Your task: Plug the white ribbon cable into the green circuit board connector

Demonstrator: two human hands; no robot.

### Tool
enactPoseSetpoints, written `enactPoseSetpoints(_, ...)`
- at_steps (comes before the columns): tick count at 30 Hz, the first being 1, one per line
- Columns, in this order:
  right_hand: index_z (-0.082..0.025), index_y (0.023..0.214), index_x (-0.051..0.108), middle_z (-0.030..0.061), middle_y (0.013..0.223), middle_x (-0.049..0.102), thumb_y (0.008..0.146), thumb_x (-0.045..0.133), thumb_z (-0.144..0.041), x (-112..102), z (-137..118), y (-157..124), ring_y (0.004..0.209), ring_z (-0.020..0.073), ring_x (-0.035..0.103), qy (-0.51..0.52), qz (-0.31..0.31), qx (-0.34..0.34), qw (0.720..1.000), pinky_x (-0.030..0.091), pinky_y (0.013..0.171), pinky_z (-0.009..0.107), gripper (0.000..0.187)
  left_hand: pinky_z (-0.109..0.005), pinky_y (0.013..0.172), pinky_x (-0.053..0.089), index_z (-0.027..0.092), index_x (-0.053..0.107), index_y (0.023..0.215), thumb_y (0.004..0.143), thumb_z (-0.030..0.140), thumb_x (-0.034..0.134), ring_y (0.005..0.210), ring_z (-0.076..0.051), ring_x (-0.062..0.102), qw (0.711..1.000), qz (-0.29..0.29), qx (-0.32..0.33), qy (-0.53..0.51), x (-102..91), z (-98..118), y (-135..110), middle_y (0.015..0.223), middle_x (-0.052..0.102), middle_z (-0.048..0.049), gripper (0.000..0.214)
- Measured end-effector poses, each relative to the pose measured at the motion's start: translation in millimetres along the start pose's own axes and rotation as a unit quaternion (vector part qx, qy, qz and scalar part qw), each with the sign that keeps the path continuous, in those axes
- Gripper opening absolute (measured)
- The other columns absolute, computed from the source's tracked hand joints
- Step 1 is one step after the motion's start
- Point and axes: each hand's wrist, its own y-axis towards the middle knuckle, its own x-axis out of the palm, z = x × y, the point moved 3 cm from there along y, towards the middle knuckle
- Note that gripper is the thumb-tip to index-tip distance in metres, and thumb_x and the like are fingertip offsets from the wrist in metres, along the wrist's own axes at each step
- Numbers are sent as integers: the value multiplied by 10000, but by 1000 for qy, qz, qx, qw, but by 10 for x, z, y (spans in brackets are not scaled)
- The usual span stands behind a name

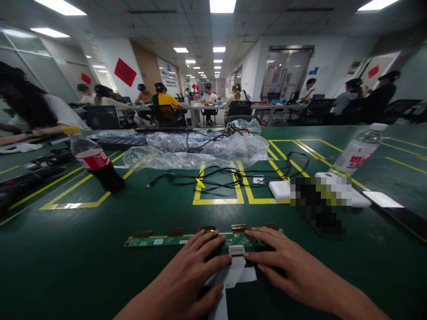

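A long, narrow green circuit board [147, 241] lies across the green table in front of me, with brownish flex tabs along its far edge. A white flat ribbon cable [237, 269] runs from the connector [236, 250] at the board's near edge toward me. My left hand [196, 271] rests its outstretched fingertips on the board, its index finger at the connector's left side. On the other side, my right hand [290, 262] has its fingers spread over the board's right part, the index fingertip beside the connector. Whether the cable is fully seated I cannot tell.
A cola bottle [98, 162] stands left; a clear bottle [360, 151] stands right. Black cables [213, 178] and plastic wrapping [207, 149] lie beyond the board. White boxes [280, 190], a blurred dark object [316, 206] and a phone [400, 215] are at right. Several people sit farther back.
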Motion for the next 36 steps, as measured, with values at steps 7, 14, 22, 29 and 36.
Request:
enactPoseSetpoints(7, -412, 1401, 579, 8, 1585, 434, 994, 560, -276, 7, 5, -27, 1442, 294, 398, 10, 18, -8, 1000, 286, 1193, 558, 430, -633, 1161, 328, 372, 482, 1467, 889, 220, 612, 1479, -331, 334, 1000, 5, -5, -10, -2, 3, -15, 1595, 405, -21, 612)
enactPoseSetpoints(14, -428, 1405, 568, -2, 1589, 425, 994, 563, -310, -16, -6, -29, 1447, 304, 386, 26, 9, -1, 1000, 293, 1184, 576, 427, -631, 1160, 330, 374, 512, 1450, 924, 214, 572, 1475, -318, 348, 1000, 0, -22, -5, -25, 12, 3, 1585, 422, -25, 553)
enactPoseSetpoints(22, -443, 1422, 542, -14, 1608, 393, 994, 567, -330, 9, 16, -33, 1465, 309, 353, 26, 1, 7, 1000, 267, 1191, 592, 444, -601, 1174, 334, 390, 504, 1456, 915, 210, 588, 1467, -307, 365, 999, 21, -27, -11, 14, -19, -26, 1582, 428, -3, 576)
enactPoseSetpoints(29, -396, 1384, 602, -4, 1598, 412, 993, 556, -283, 41, 27, -47, 1459, 289, 369, 35, 19, 1, 999, 275, 1201, 546, 409, -602, 1160, 350, 383, 477, 1477, 896, 204, 613, 1461, -314, 372, 999, 40, -8, -14, 33, -29, -41, 1577, 434, -21, 623)
enactPoseSetpoints(36, -417, 1395, 584, -6, 1596, 415, 981, 565, -280, 37, 22, -36, 1452, 301, 377, 25, 18, 1, 1000, 279, 1190, 573, 436, -618, 1155, 355, 394, 491, 1458, 910, 228, 595, 1467, -310, 361, 999, 30, -19, -9, 31, -26, -30, 1578, 433, -8, 582)
